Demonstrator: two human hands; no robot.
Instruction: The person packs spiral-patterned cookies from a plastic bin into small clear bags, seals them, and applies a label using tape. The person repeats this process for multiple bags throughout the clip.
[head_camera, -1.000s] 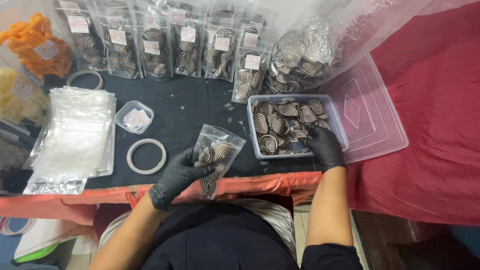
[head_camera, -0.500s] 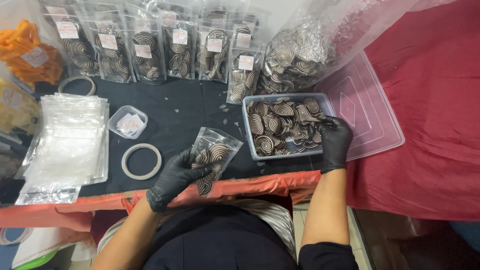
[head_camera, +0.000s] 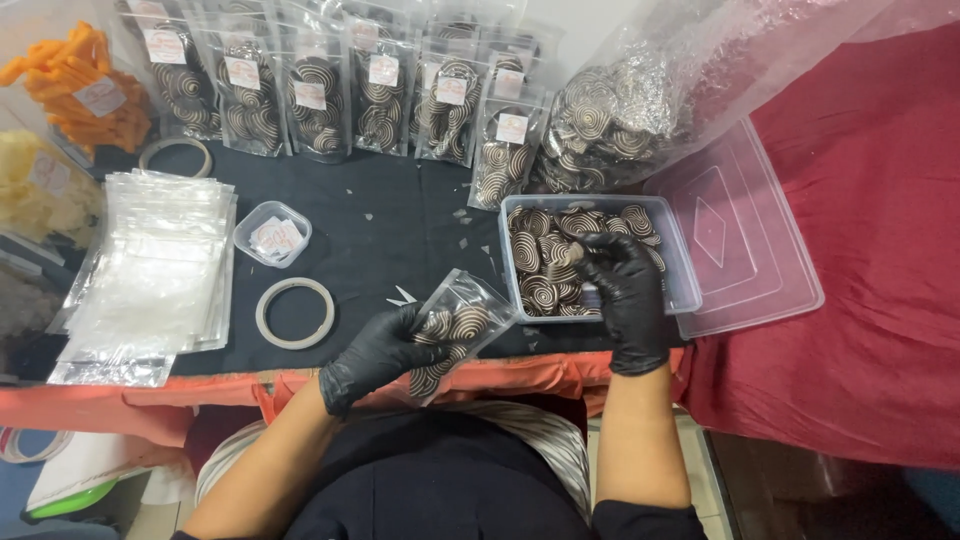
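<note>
Both my hands wear black gloves. My left hand (head_camera: 375, 355) grips a small clear plastic pouch (head_camera: 455, 330) partly filled with brown-and-cream spiral cookies, held tilted near the table's front edge. My right hand (head_camera: 620, 285) reaches into a clear rectangular tub (head_camera: 685, 280) full of the same spiral cookies (head_camera: 540, 260), its fingers closed on one or more cookies there. The tub sits just right of the pouch.
Filled, labelled cookie pouches (head_camera: 375, 95) stand along the back. A big clear bag of cookies (head_camera: 610, 120) lies behind the tub, its lid (head_camera: 745, 250) to the right. A stack of empty pouches (head_camera: 155, 270), a small lidded cup (head_camera: 272, 235) and tape rings (head_camera: 294, 312) lie left.
My right hand has moved from the tub's right side toward its middle, over the cookies. The left hand has kept the pouch in about the same place.
</note>
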